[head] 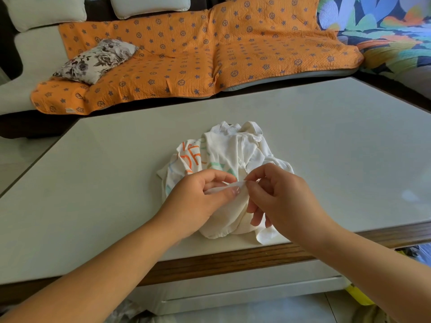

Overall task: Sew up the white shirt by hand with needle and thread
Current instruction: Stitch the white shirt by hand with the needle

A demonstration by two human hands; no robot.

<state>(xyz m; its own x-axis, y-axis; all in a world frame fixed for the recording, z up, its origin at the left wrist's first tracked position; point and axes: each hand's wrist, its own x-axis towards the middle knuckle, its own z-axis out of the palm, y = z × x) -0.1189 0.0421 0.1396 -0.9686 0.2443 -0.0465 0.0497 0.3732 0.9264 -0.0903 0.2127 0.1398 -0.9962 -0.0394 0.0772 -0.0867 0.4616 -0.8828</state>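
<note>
**A pale table with one crumpled shirt**

We see a low table (326,127) with a smooth, pale grey-white top and a brown wooden edge (233,258) along its near side. On the top lies the white shirt (233,150), bunched in a heap toward the near side. Orange and green print shows on its left part, and one corner of cloth lies close to the wooden edge.

Bare tabletop (93,173) gives open passage left, right and beyond the shirt (233,148) (a crumpled heap near the front edge). The left hand (198,199) and right hand (282,194) block its near side.
</note>
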